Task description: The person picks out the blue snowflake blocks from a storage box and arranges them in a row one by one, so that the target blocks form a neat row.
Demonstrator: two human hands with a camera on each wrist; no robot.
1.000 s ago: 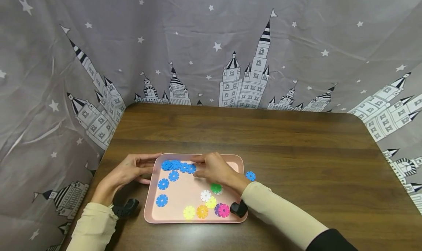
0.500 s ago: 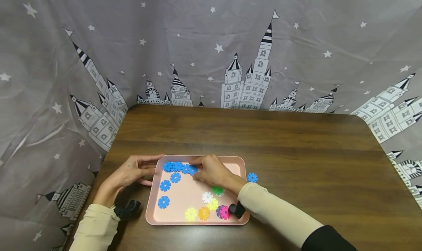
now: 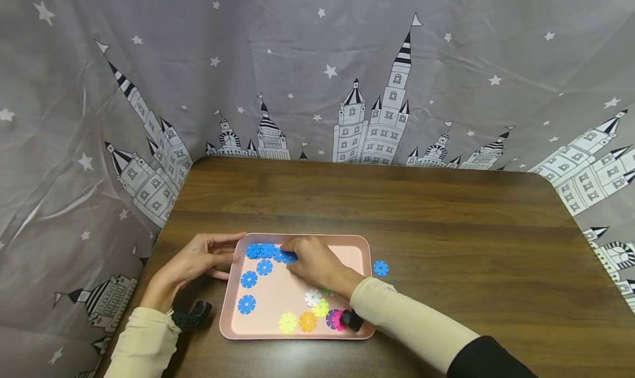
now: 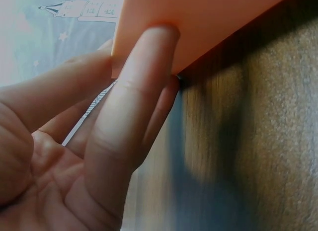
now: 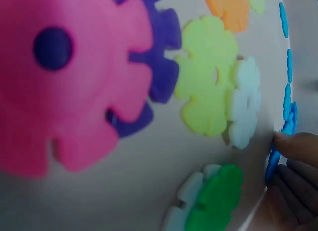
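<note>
A pink tray (image 3: 278, 312) lies on the table, with blue notched interlocking discs (image 3: 249, 279) along its left side and overlapping in its far left corner. My left hand (image 3: 195, 258) is at the tray's left end, its fairly straight fingers touching the outer wall. The left wrist view shows one fingertip (image 4: 161, 35) against that wall. My right hand (image 3: 317, 261) reaches into the tray and pinches a blue disc (image 3: 289, 256) at the right end of the overlapping row. In the right wrist view, the thumb (image 5: 298, 145) lies at that blue disc (image 5: 273, 164).
On the tray's near right are a yellow disc (image 3: 288, 323), an orange disc (image 3: 307, 322), a white disc (image 3: 312, 297) and a pink disc (image 3: 337, 320) over a purple one. A green disc (image 5: 216, 201) is partly hidden in the head view. One blue disc (image 3: 381, 268) lies outside, right of the tray.
My right hand has moved slightly left along the far side of the tray, over the end of the blue row. The left hand stays at the tray's left end.
</note>
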